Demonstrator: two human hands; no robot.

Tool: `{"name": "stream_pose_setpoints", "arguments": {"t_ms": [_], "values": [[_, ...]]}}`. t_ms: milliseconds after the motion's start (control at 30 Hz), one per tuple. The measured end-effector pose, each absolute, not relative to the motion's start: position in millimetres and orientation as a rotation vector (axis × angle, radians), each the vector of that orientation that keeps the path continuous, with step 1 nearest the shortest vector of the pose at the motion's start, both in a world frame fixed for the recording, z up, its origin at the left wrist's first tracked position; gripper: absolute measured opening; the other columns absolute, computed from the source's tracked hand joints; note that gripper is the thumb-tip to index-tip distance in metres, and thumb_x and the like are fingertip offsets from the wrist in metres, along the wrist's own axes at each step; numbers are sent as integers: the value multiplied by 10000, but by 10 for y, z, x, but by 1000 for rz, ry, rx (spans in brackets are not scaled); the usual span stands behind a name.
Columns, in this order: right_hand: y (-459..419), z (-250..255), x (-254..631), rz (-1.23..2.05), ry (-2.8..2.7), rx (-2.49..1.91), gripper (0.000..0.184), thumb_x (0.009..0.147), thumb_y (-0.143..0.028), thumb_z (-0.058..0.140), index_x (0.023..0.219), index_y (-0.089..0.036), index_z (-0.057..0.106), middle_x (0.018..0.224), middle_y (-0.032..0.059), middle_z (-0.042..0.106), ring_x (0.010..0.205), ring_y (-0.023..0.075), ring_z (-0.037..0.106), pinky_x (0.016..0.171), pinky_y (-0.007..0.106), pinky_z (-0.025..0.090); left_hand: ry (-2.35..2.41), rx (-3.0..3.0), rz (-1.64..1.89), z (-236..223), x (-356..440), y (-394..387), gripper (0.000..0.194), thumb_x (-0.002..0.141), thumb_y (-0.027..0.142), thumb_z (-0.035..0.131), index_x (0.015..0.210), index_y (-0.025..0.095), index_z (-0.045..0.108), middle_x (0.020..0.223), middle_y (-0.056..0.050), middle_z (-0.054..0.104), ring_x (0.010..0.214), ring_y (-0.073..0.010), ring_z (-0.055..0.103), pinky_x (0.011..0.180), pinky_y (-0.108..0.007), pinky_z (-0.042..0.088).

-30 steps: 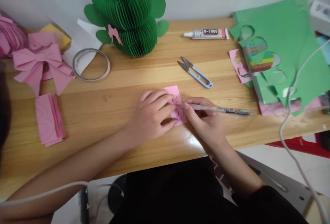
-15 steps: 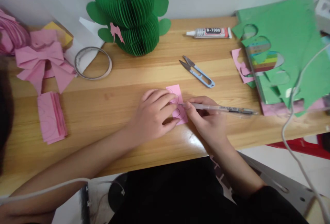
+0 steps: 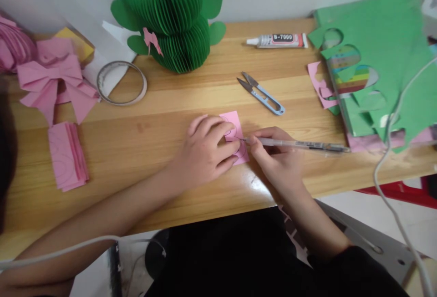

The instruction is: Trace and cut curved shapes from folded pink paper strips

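My left hand (image 3: 206, 153) lies on a small pink paper rectangle (image 3: 231, 116), its fingers apart and pressing the paper to the table. Curved dark lines show on the paper between and beside the fingers, which hide part of it. Pinched in my right hand (image 3: 280, 162) is a clear pen (image 3: 300, 144), its tip at the paper's right side and its barrel pointing right. Beyond the hands lie blue-handled thread snips (image 3: 264, 97), blades apart. A stack of pink paper strips (image 3: 67, 156) with drawn curves rests at the left.
At the back stand a green honeycomb paper figure (image 3: 170, 19) and a B-7000 glue tube (image 3: 282, 40). Left are a tape roll (image 3: 145, 87) and a pink paper bow (image 3: 56, 78). Cut green sheets (image 3: 389, 60) lie right, crossed by a white cable (image 3: 378, 169).
The pen in my right hand has shifted slightly to the right along the paper, and a line shows by its tip. My left hand's fingers have bent a little; the paper stays in place.
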State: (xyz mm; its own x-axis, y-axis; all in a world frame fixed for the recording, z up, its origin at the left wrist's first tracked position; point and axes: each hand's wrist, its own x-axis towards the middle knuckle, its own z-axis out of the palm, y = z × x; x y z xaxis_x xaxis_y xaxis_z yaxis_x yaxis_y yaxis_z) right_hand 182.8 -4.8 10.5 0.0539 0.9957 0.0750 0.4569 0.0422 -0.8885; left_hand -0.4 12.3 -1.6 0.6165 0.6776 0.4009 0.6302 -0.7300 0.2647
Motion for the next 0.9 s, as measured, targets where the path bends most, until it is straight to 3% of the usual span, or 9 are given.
{"name": "stream_pose_setpoints", "arguments": {"t_ms": [900], "values": [[-62,90,1871,804,-1500,-1572,67,769,-210,604,706,-187,609,585,-36,593,497,92,512,458,227,400,1128,2721,718,-26,3,112,130,878,298,584,886,263,709,1130,-65,588,1136,-271,470,1018,-500,305]]}}
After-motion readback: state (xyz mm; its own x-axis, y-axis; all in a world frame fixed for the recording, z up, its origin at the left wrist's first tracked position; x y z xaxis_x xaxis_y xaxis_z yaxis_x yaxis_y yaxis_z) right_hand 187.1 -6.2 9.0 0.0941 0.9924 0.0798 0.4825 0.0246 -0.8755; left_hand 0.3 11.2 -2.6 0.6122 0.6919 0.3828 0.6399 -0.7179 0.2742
